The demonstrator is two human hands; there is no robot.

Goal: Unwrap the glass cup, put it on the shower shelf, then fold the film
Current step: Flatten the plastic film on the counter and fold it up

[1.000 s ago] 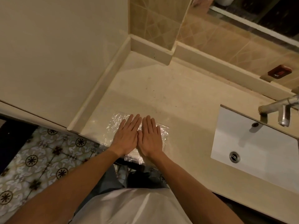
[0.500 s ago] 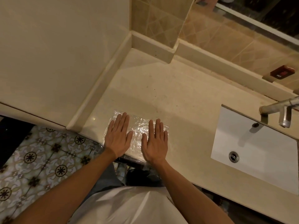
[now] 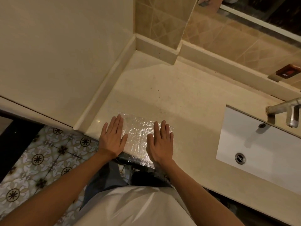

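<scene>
clear film [image 3: 138,136] on counter [image 3: 179,98], left hand [image 3: 112,139], right hand [image 3: 161,142] flat

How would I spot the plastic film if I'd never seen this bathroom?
Start at the white sink and go left along the beige counter to its front edge. Between the left hand and right hand lies the film, the only crinkled, glinting patch.

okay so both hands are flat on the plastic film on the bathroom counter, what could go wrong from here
1. The film hangs over the front edge of the counter; lifting either hand could let it slide off toward the floor.
2. It looks crinkled and shiny between the left hand and right hand, so it may cling to itself or the palms and fold unevenly.
3. The sink sits close on the right; any water there could wet the film.
</scene>
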